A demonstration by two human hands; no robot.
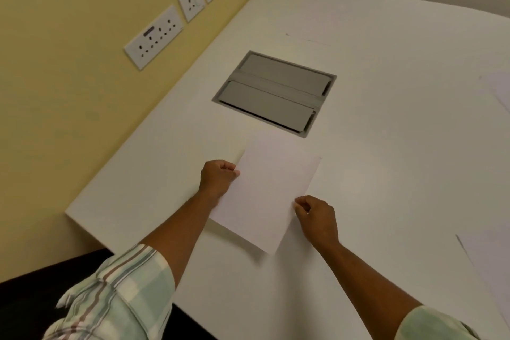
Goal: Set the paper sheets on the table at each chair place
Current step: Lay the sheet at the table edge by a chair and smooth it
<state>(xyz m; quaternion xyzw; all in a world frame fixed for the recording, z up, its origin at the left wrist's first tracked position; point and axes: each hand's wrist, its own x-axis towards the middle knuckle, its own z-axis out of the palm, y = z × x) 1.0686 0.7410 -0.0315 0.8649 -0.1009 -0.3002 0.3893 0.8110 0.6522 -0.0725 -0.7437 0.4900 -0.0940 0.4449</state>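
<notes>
Near table edge | both hands pinch paper sheet sides

The plain white rectangular counter has a grey hinged cable hatch set at its centre; faint white paper sheets lie at three o'clock.

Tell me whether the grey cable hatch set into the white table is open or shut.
Shut: both flaps of the grey cable hatch lie flat, level with the white table.

paper sheet: matt white paper | table: smooth matt white | hatch: grey matt plastic
</notes>
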